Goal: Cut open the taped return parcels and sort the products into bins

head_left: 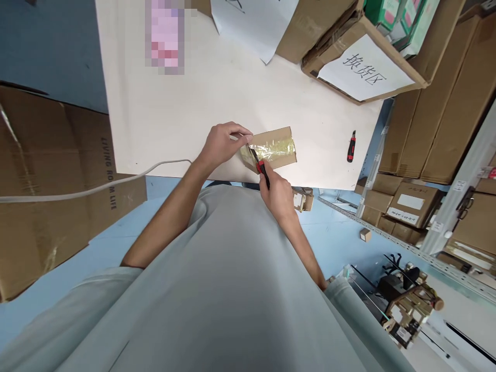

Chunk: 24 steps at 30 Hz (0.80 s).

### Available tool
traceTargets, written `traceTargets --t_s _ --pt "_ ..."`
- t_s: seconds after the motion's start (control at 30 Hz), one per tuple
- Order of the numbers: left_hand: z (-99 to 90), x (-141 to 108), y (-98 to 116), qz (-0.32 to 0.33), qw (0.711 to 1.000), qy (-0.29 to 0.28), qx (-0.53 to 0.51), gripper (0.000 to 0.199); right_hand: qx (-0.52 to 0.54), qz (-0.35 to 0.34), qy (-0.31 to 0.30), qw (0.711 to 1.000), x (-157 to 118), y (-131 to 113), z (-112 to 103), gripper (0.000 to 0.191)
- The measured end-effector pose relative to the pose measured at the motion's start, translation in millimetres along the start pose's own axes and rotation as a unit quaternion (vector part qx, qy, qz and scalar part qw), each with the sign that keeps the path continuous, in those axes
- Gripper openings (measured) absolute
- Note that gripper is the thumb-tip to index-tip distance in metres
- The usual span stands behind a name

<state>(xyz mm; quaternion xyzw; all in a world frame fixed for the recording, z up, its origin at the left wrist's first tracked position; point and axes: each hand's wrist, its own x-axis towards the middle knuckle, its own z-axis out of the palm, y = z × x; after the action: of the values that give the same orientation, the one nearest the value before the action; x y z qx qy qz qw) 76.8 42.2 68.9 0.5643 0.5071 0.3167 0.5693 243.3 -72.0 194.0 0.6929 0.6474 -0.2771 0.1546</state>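
Observation:
A small flat cardboard piece (276, 147) with shiny clear tape across it lies near the front edge of the white table (163, 108). Wrapped round a red and black utility knife (261, 168), my right hand (279, 194) holds it with the blade over the cardboard's left part. My left hand (226, 143) is at the cardboard's upper left corner, thumb and fingertips brought together close to the blade tip. What those fingertips hold, if anything, is too small to make out. A second red and black knife (351, 146) lies on the table to the right.
An open carton with a handwritten paper sign (365, 70) stands at the back right, green boxes inside. White paper (251, 23) hangs over another carton beside it. A white cable (155, 166) crosses the left table edge. Large cartons (50, 175) stand left; shelves with boxes (413, 204) are right.

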Motion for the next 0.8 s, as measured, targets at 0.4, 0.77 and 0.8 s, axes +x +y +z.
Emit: traceTargets --t_s 0.4,0.77,0.8 --pt "6.6 -1 0 0.002 1.0 -0.009 -0.016 0.016 -0.037 0.038 -0.034 0.998 -7 -28 -31 0.06" --pt "12.6 -8 1 -0.014 0.999 0.028 -0.008 0.011 -0.11 0.07 -0.106 0.986 0 -46 -49 0.049" --pt "13.7 -9 3 -0.014 0.999 0.033 -0.001 0.011 -0.118 0.071 -0.112 0.984 0 -45 -49 0.048"
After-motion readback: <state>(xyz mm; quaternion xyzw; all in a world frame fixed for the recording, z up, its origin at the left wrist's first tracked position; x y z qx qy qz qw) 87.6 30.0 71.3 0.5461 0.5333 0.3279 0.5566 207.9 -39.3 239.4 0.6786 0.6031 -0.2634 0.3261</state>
